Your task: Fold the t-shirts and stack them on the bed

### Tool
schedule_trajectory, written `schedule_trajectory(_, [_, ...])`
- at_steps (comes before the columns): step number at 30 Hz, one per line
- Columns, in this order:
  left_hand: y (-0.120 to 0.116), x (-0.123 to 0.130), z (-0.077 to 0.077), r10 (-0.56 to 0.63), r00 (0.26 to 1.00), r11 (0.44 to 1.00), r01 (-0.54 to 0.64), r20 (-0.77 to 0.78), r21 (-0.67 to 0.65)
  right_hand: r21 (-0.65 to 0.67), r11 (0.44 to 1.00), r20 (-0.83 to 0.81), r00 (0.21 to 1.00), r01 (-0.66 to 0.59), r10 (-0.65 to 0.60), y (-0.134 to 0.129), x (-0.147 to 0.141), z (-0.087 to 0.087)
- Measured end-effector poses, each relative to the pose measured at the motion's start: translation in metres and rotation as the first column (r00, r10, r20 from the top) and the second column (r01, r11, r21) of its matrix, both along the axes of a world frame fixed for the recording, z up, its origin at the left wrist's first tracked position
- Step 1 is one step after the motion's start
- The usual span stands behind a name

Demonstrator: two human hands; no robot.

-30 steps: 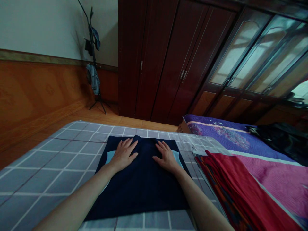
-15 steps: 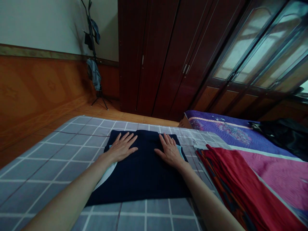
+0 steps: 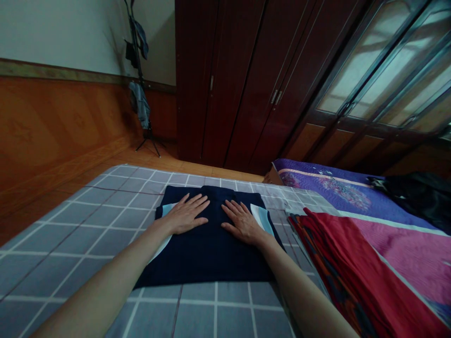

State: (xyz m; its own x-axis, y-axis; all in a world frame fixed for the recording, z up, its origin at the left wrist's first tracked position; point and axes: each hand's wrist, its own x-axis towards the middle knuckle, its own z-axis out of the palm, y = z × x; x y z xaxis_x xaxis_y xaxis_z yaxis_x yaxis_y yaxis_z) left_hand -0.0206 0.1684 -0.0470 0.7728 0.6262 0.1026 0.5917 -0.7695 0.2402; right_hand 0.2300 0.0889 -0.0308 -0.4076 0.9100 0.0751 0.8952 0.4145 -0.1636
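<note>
A dark navy folded garment [image 3: 214, 258] lies on the grey checked bed cover, with white and light blue patches showing at both sides. My left hand [image 3: 186, 215] rests flat on its left part, fingers spread. On the right part of the cloth lies my right hand [image 3: 243, 223], palm down with the fingers stretched out. Both hands press on the fabric without gripping it. The garment's exact kind cannot be made out.
Red folded cloths [image 3: 345, 258] are stacked to the right on the checked cover [image 3: 88, 234]. Beyond them are a purple and pink bedspread [image 3: 310, 180] and a black garment [image 3: 416, 195]. A dark wardrobe [image 3: 239, 84] and a coat stand [image 3: 139, 70] stand behind.
Both hands have slid inward toward each other on the navy cloth. More of the white and light blue patches shows at its sides. The view has shifted slightly.
</note>
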Motion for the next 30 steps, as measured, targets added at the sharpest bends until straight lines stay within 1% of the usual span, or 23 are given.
schedule_trajectory(3, [0.003,-0.008,0.007,0.156,0.987,0.988,-0.155,-0.047,0.006,-0.007,1.0,0.005,1.0,0.024,-0.024,0.001,0.001,-0.002])
schedule_trajectory(4, [0.0,-0.008,0.012,0.18,0.982,0.984,-0.18,-0.059,0.014,-0.001,1.0,0.006,1.0,0.027,-0.027,0.001,0.002,-0.002])
schedule_trajectory(5, [-0.005,-0.005,0.017,0.176,0.982,0.984,-0.175,-0.067,0.015,0.006,1.0,0.008,1.0,0.028,-0.028,0.001,0.002,-0.003])
schedule_trajectory(7, [-0.019,0.006,0.025,0.089,0.994,0.996,-0.089,-0.056,0.0,0.017,1.0,0.007,1.0,0.025,-0.025,0.0,0.003,-0.003])
schedule_trajectory(9, [-0.037,0.02,0.028,-0.045,0.999,0.999,0.045,-0.026,-0.025,0.023,1.0,0.0,1.0,0.021,-0.021,0.0,0.003,-0.003])
schedule_trajectory(11, [-0.05,0.031,0.025,-0.142,0.99,0.989,0.141,-0.021,-0.05,0.027,0.999,-0.004,1.0,0.019,-0.019,-0.001,0.002,-0.002])
schedule_trajectory(13, [-0.055,0.033,0.017,-0.17,0.985,0.984,0.167,-0.04,-0.069,0.026,1.0,-0.005,1.0,0.016,-0.016,-0.002,0.002,-0.001])
schedule_trajectory(15, [-0.053,0.025,0.01,-0.134,0.99,0.989,0.131,-0.053,-0.062,0.018,1.0,-0.01,1.0,0.017,-0.016,-0.002,0.002,-0.001])
schedule_trajectory(18, [-0.044,-0.001,0.006,-0.03,0.997,0.999,0.028,-0.076,-0.026,0.007,1.0,-0.023,0.999,0.023,-0.022,-0.002,0.003,0.0])
schedule_trajectory(21, [-0.048,-0.027,0.012,0.169,0.979,0.985,-0.165,-0.117,0.05,0.008,1.0,-0.032,0.999,0.02,-0.019,-0.001,0.004,-0.001])
schedule_trajectory(22, [-0.053,-0.033,0.016,0.219,0.968,0.974,-0.21,-0.12,0.085,0.01,1.0,-0.034,0.999,0.017,-0.016,-0.001,0.004,-0.002])
schedule_trajectory(23, [-0.061,-0.035,0.019,0.24,0.963,0.967,-0.227,-0.12,0.111,0.013,1.0,-0.035,0.999,0.015,-0.014,-0.001,0.004,-0.002])
schedule_trajectory(25, [-0.08,-0.034,0.024,0.202,0.973,0.974,-0.188,-0.11,0.124,0.017,1.0,-0.038,0.999,0.015,-0.014,-0.001,0.004,-0.004])
schedule_trajectory(27, [-0.097,-0.026,0.024,0.152,0.984,0.985,-0.143,-0.097,0.097,0.019,1.0,-0.044,0.999,0.019,-0.018,-0.001,0.004,-0.005])
schedule_trajectory(30, [-0.111,-0.017,0.018,0.181,0.979,0.983,-0.179,-0.093,0.036,0.009,1.0,-0.05,0.998,0.025,-0.024,0.0,0.005,-0.004])
